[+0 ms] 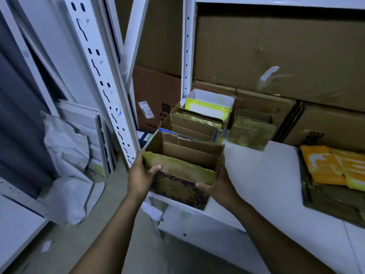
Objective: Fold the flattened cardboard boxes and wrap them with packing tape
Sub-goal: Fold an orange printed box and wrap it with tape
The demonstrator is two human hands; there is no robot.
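An opened-up cardboard box [183,155], brown inside with a dark patterned front, sits at the near left corner of the white shelf [266,175]. My left hand [140,175] grips its left side, thumb hooked over the yellowish taped rim. My right hand [219,184] holds its right front corner, thumb on the front face. Behind it stand a blue-edged box [197,133], another brown box [189,119] and a white and yellow box [211,103] in a row. No tape roll is visible.
Large brown cartons [276,56] fill the back of the shelf. A yellowish taped box [250,133] stands to the right of the row. Flattened orange and yellow boxes [335,167] lie on a cardboard stack at the right. White shelf posts [102,80] and crumpled wrapping [67,155] stand at left.
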